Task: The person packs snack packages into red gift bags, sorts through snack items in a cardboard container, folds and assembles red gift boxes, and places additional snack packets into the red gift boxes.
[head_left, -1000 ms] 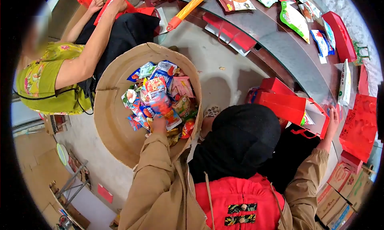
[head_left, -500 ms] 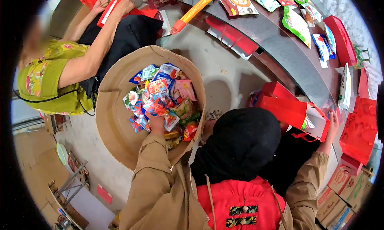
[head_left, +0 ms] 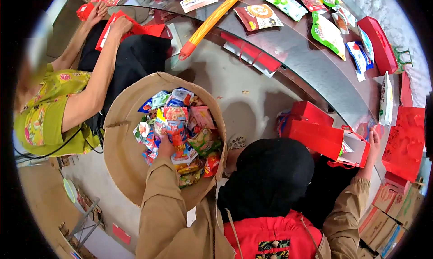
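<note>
My left hand [head_left: 165, 147] is inside a round cardboard bin [head_left: 121, 169], low among the packets. Its fingers are closed on a red-and-blue snack packet [head_left: 177, 126], partly covered by the pile. Around it lie several small wrapped snacks, among them a green packet [head_left: 205, 141] and a red one [head_left: 211, 163]. On the right, my right hand [head_left: 373, 142] grips the edge of a red gift box [head_left: 315, 136], which lies on its side with its open end towards that hand. A whitish packet [head_left: 346, 147] shows inside the box opening.
A dark curved table [head_left: 311, 56] carries several snack bags and a red box [head_left: 379, 45]. A yellow-orange pole [head_left: 214, 22] crosses its edge. At left, a person in a green top [head_left: 54, 119] handles red boxes. Cartons [head_left: 381, 214] are stacked at lower right.
The view has shifted, so the bin sits lower. My left hand has moved slightly left in the pile, and the red-and-blue packet stands out longer beside it. My right hand stays at the box.
</note>
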### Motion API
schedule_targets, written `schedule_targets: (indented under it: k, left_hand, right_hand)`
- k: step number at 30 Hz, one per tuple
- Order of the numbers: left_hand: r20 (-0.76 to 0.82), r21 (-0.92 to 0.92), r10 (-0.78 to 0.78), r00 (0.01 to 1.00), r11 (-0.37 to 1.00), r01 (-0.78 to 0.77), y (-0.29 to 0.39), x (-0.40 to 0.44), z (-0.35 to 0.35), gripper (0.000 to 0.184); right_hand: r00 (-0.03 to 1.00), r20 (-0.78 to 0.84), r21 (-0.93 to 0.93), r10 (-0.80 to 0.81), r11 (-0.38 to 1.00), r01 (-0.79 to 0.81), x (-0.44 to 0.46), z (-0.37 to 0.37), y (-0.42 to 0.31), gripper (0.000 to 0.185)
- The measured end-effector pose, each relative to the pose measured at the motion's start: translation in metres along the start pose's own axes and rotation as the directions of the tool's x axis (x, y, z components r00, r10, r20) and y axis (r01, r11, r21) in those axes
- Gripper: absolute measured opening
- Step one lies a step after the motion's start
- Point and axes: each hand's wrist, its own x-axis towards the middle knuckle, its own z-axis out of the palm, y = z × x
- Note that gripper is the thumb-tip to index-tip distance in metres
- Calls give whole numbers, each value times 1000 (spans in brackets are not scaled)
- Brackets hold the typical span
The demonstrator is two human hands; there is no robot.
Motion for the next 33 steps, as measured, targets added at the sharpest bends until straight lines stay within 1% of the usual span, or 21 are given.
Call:
schedule_targets:
  k: [1, 4, 5, 7, 10, 11, 13, 14, 16, 17, 20, 23, 25, 27, 29, 31, 32, 33]
  left_hand:
    - [-67, 12, 135, 989, 991, -135, -22, 7, 17, 49]
    - [114, 67, -56, 992, 997, 49, -35, 16, 31, 49]
    - [111, 109, -62, 992, 993, 50, -34, 11, 31, 48]
    - [100, 191, -67, 993, 980, 47, -7, -15, 17, 46]
    - [75, 70, -83, 994, 994, 78, 12, -39, 4, 43]
    - [51, 92, -104, 993, 991, 99, 8, -40, 8, 44]
    - [1, 133, -147, 989, 980, 146, -4, -38, 22, 44]
    - [-22, 125, -100, 995, 987, 102, -16, -34, 33, 44]
    - [-66, 112, -5, 998, 994, 13, -33, -28, 45, 43]
    - [-16, 70, -64, 998, 995, 65, -40, -28, 46, 43]
    - [115, 210, -55, 992, 977, 30, -36, -24, 33, 44]
    - [38, 259, -49, 998, 965, 37, -7, -45, 10, 42]
    - [30, 228, -19, 999, 974, 12, 24, -67, -16, 41]
    - [36, 189, -6, 999, 982, -1, 24, -69, -23, 41]
    - [55, 141, -7, 998, 990, 0, 1, -62, -19, 39]
    - [25, 181, -26, 999, 983, 21, 0, -67, -31, 38]
    - [10, 201, -35, 999, 979, 33, -1, -71, -36, 37]
    - [-59, 166, 55, 997, 985, -45, -9, -75, -40, 34]
  right_hand:
    - [1000, 6, -1, 9, 1000, -9, -1, 0, -2, 31]
    - [999, 16, 13, 37, 999, -37, -3, 4, -8, 32]
    - [999, 15, 19, 46, 999, -46, -4, 4, -10, 32]
    - [999, 29, 9, 35, 999, -35, 1, 2, 3, 31]
    - [999, 18, 7, 34, 999, -34, -1, 4, 1, 30]
    - [999, 11, 7, 39, 999, -39, -3, 5, -4, 29]
    - [998, 40, 118, 48, 992, -52, -1, 7, 9, 28]
    - [997, 56, 172, 51, 983, -60, 1, 5, 15, 28]
    - [995, 66, 166, 74, 983, -84, -6, 8, 1, 26]
    - [995, 66, 166, 74, 983, -84, -9, 10, -8, 26]
    - [997, 65, 176, 48, 983, -59, -8, 10, -2, 26]
    - [998, 63, 205, 26, 978, -38, -9, 10, 3, 26]
    - [997, 80, 192, 3, 981, -18, -12, 9, -2, 26]
    - [997, 74, 196, 11, 980, -25, -12, 11, -1, 27]
    - [997, 72, 214, 33, 976, -48, -12, 15, -1, 27]
    - [995, 72, 244, 70, 966, -86, -12, 17, -4, 27]
    - [996, 70, 236, 60, 969, -75, -12, 17, -5, 28]
    - [996, 68, 227, 49, 972, -64, -15, 18, -13, 28]
